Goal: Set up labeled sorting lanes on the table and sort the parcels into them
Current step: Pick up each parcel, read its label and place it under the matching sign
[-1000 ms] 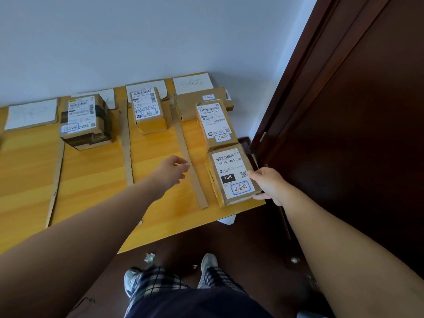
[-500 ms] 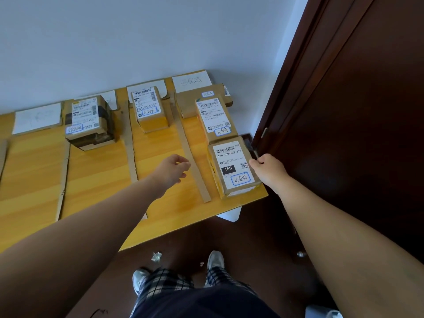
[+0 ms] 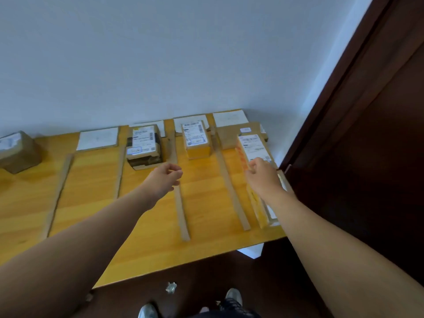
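4 brown cardboard strips (image 3: pixel 229 184) split the yellow wooden tabletop (image 3: pixel 91 203) into lanes, with white paper labels (image 3: pixel 98 138) at the far ends. Rightmost lane: 3 brown cardboard parcels (image 3: pixel 253 145). Left hand (image 3: pixel 164 180): fingers loosely curled, holding nothing, above the tabletop. Right hand (image 3: pixel 261 175): curled over the nearest parcel (image 3: pixel 255 203) of that lane; whether it gripped was lost in blur.
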The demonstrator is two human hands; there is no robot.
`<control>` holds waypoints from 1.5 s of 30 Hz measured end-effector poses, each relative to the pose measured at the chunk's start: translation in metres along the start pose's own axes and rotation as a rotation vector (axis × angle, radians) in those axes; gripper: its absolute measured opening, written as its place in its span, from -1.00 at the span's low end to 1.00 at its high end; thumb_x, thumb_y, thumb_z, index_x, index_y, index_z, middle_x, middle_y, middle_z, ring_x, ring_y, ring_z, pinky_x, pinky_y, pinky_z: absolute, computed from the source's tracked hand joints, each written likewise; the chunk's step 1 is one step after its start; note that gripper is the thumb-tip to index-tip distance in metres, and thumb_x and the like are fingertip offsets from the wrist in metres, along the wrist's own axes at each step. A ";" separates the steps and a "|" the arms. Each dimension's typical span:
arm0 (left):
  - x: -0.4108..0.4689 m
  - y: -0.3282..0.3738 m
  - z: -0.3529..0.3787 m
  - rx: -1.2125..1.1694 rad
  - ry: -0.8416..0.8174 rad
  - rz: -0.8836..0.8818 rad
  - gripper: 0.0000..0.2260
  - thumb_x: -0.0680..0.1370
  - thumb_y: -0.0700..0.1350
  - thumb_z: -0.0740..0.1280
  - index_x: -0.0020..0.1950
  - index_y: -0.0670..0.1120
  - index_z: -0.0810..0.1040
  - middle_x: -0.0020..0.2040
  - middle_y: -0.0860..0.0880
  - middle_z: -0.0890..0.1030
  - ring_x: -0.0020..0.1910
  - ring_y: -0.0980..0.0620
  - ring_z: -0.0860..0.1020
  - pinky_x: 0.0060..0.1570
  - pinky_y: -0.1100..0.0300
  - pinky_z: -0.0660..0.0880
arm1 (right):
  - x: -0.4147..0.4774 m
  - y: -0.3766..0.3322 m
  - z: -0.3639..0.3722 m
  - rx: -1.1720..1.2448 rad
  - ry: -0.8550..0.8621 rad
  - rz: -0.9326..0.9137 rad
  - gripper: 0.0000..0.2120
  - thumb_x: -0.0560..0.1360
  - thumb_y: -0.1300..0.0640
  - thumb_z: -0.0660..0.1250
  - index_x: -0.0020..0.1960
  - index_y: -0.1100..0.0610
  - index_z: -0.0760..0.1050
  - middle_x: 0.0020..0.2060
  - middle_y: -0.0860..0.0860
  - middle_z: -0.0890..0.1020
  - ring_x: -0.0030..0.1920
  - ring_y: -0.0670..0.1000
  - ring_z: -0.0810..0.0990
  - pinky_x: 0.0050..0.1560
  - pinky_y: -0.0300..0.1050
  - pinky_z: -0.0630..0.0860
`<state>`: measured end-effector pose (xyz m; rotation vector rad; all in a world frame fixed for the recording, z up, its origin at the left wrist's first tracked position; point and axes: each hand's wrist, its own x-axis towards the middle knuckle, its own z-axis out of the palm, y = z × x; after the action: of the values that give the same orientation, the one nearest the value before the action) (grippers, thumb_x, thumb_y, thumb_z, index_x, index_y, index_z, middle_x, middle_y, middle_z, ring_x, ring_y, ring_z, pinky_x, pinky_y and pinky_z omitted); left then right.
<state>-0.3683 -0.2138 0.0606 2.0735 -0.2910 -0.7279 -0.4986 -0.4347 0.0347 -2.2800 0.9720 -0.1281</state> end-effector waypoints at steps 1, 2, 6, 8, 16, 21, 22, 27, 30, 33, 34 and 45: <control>-0.002 -0.006 -0.016 -0.014 0.010 0.001 -0.83 0.61 -0.07 0.25 0.16 -0.09 0.49 0.12 -0.13 0.57 0.08 -0.07 0.57 0.04 0.07 0.49 | -0.001 -0.015 0.011 0.009 -0.029 -0.020 -0.69 0.56 0.13 0.20 0.30 0.12 0.41 0.27 0.07 0.48 0.21 0.09 0.48 -0.02 -0.13 0.40; -0.003 -0.013 -0.032 -0.025 0.019 0.000 -0.83 0.61 -0.07 0.25 0.16 -0.08 0.49 0.12 -0.12 0.57 0.08 -0.07 0.57 0.06 0.07 0.49 | -0.003 -0.030 0.022 0.014 -0.056 -0.037 -0.68 0.57 0.13 0.19 0.31 0.12 0.41 0.28 0.08 0.47 0.20 0.08 0.48 -0.01 -0.14 0.39; -0.008 -0.049 -0.097 -0.028 0.065 -0.004 -0.84 0.61 -0.08 0.25 0.16 -0.08 0.50 0.12 -0.13 0.57 0.09 -0.07 0.56 0.06 0.08 0.49 | -0.014 -0.092 0.069 0.019 -0.109 -0.088 -0.69 0.58 0.12 0.20 0.31 0.12 0.40 0.26 0.11 0.47 -0.03 0.01 0.45 -0.10 -0.15 0.36; -0.010 -0.068 -0.132 -0.023 0.087 -0.010 -0.85 0.60 -0.08 0.26 0.14 -0.07 0.50 0.09 -0.13 0.57 0.11 -0.09 0.55 0.07 0.05 0.49 | -0.019 -0.124 0.093 0.022 -0.132 -0.116 -0.69 0.59 0.12 0.20 0.31 0.12 0.40 0.27 0.11 0.46 0.00 0.04 0.47 -0.10 -0.14 0.37; -0.016 -0.131 -0.258 -0.053 0.174 -0.044 -0.87 0.60 -0.07 0.26 0.10 -0.06 0.51 0.03 -0.11 0.57 0.11 -0.13 0.55 0.10 -0.01 0.49 | -0.035 -0.241 0.183 0.086 -0.262 -0.213 -0.68 0.61 0.09 0.18 0.35 0.09 0.37 0.32 0.06 0.42 -0.02 -0.02 0.47 -0.02 -0.11 0.45; -0.018 -0.163 -0.309 -0.043 0.252 -0.092 -0.86 0.60 -0.04 0.25 0.11 -0.03 0.51 0.04 -0.06 0.56 0.08 -0.08 0.52 0.17 -0.04 0.48 | -0.040 -0.300 0.223 0.061 -0.367 -0.303 -0.67 0.62 0.11 0.19 0.37 0.11 0.36 0.31 0.05 0.43 0.25 0.06 0.46 0.10 -0.11 0.43; -0.018 -0.167 -0.317 -0.041 0.270 -0.096 -0.85 0.60 -0.04 0.25 0.12 -0.03 0.50 0.04 -0.04 0.55 0.08 -0.06 0.52 0.17 -0.03 0.48 | -0.037 -0.310 0.228 0.063 -0.376 -0.319 -0.67 0.61 0.11 0.20 0.37 0.11 0.36 0.29 0.04 0.44 0.25 0.06 0.46 0.11 -0.11 0.43; -0.015 -0.186 -0.356 -0.030 0.375 -0.119 -0.84 0.60 -0.03 0.26 0.16 0.00 0.47 0.08 0.01 0.54 0.10 -0.01 0.50 0.16 0.01 0.48 | -0.024 -0.349 0.251 0.062 -0.422 -0.376 -0.68 0.61 0.09 0.20 0.35 0.07 0.37 0.25 0.02 0.46 0.21 0.02 0.47 0.05 -0.13 0.43; -0.008 -0.194 -0.381 -0.017 0.412 -0.109 -0.84 0.60 -0.04 0.26 0.17 0.00 0.46 0.09 0.01 0.53 0.09 0.00 0.50 0.09 0.08 0.47 | -0.020 -0.368 0.267 0.053 -0.441 -0.391 -0.69 0.61 0.09 0.20 0.34 0.07 0.37 0.25 0.02 0.47 0.21 0.01 0.48 0.00 -0.16 0.40; 0.003 -0.206 -0.409 -0.003 0.414 -0.113 -0.82 0.60 -0.05 0.26 0.20 -0.02 0.46 0.10 0.01 0.53 0.09 0.01 0.50 0.01 0.15 0.42 | -0.019 -0.388 0.286 0.059 -0.447 -0.393 -0.69 0.60 0.08 0.21 0.34 0.06 0.38 0.23 0.01 0.48 0.15 -0.03 0.48 -0.02 -0.17 0.42; 0.008 -0.212 -0.420 0.000 0.413 -0.114 -0.81 0.60 -0.06 0.26 0.20 -0.02 0.46 0.10 0.01 0.53 0.08 0.02 0.49 0.00 0.16 0.41 | -0.019 -0.395 0.294 0.057 -0.449 -0.390 -0.69 0.60 0.08 0.22 0.34 0.06 0.38 0.22 0.00 0.48 0.13 -0.04 0.48 -0.02 -0.17 0.42; 0.072 -0.282 -0.523 -0.014 0.309 -0.175 -0.78 0.60 -0.04 0.25 0.24 -0.03 0.45 0.15 -0.02 0.52 0.12 -0.01 0.49 0.06 0.13 0.43 | -0.010 -0.489 0.415 0.039 -0.435 -0.261 -0.59 0.54 0.10 0.31 0.37 0.12 0.35 0.28 0.07 0.44 0.24 0.05 0.46 0.20 -0.09 0.41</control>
<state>-0.0172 0.2697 0.0274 2.1789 0.0691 -0.4982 -0.0715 0.0427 0.0034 -2.2554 0.4443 0.2289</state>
